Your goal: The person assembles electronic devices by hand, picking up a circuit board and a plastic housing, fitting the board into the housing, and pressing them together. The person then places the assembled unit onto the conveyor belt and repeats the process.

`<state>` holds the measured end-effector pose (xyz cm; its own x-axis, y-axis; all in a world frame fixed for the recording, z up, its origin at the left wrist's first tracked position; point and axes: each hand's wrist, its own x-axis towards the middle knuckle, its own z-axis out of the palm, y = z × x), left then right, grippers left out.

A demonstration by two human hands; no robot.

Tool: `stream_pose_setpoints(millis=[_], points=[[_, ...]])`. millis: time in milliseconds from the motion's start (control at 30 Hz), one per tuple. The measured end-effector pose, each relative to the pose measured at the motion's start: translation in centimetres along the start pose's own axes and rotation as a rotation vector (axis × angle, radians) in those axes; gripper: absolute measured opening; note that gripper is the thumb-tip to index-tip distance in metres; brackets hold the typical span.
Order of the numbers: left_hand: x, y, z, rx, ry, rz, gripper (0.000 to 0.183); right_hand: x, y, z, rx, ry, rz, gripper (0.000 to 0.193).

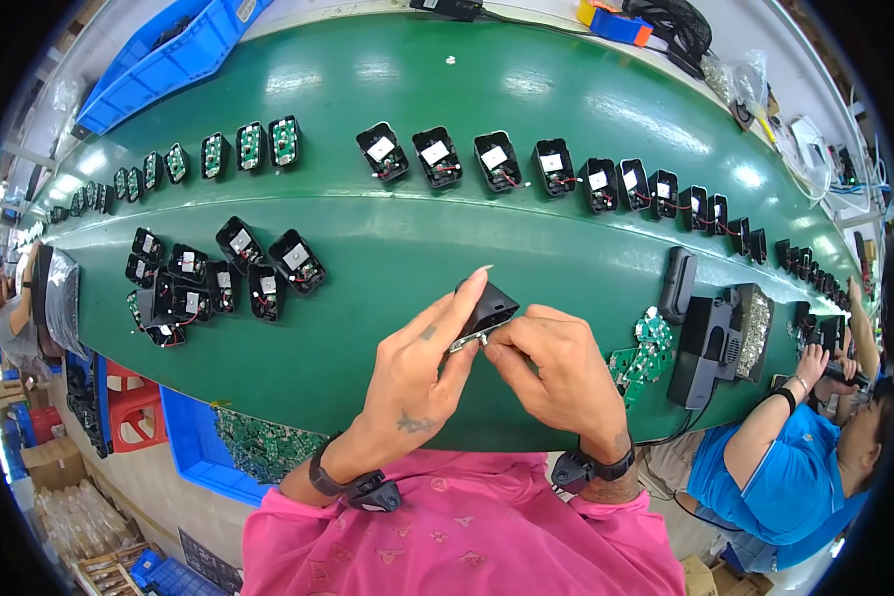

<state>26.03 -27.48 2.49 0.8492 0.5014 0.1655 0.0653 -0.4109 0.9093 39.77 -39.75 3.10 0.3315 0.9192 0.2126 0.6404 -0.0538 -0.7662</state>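
Above the green table, my left hand (414, 370) grips a black plastic housing (493, 309), tilted, with the index finger stretched along it and the thumb below. At the housing's lower edge shows a narrow strip of circuit board (466, 343) with a small pale part at its end. My right hand (554, 370) is closed in a pinch right beside that end; whatever lies between its fingertips is too small and covered to make out. A cluster of similar black housings (240, 244) with boards and wires lies to the left.
Rows of black housings (494, 159) cross the table's far half. Loose green circuit boards (646, 353) lie at right by a black device (703, 348) and a tray of small metal parts (755, 333). A blue bin (194, 452) of boards stands lower left. A co-worker in blue (775, 467) sits at right.
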Motion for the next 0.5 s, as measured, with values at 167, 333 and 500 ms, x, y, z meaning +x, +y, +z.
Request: stream_pose_setpoints(millis=[167, 333, 500], points=[[0.3, 0.1, 0.2, 0.103, 0.015, 0.089, 0.064, -0.1, -0.4, 0.5, -0.04, 0.018, 0.011, 0.006], [-0.4, -1.1, 0.8, 0.142, 0.054, -0.052, 0.063, 0.0, -0.2, 2.6, -0.138, 0.099, 0.037, 0.004], [0.1, -1.7, 0.1, -0.2, 0.074, -0.112, 0.063, -0.2, -1.2, 3.1, -0.108, 0.355, 0.343, 0.013]])
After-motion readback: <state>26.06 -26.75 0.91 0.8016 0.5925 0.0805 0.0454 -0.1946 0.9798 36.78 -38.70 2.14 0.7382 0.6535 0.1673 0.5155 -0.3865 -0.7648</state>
